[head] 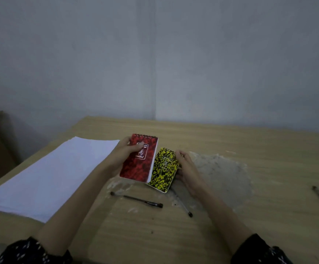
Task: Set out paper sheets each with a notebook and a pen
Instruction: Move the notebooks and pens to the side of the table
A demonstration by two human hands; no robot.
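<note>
Paper stack (46, 172), counter's left edge: thin, floppy, lift by an edge; red notebook (139, 159), left hand (124, 153) grip clasping its side, yellow notebook (163, 169), right hand (185, 168) grip likewise, mid-counter: light, stiff; pens (136, 200), near edge: slim, apt to roll.

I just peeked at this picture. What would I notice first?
Probably the two bright notebooks held up over the middle of the table: a red notebook in the left hand and a yellow notebook in the right hand. Next, the white paper stack lying on the table's left side.
</note>
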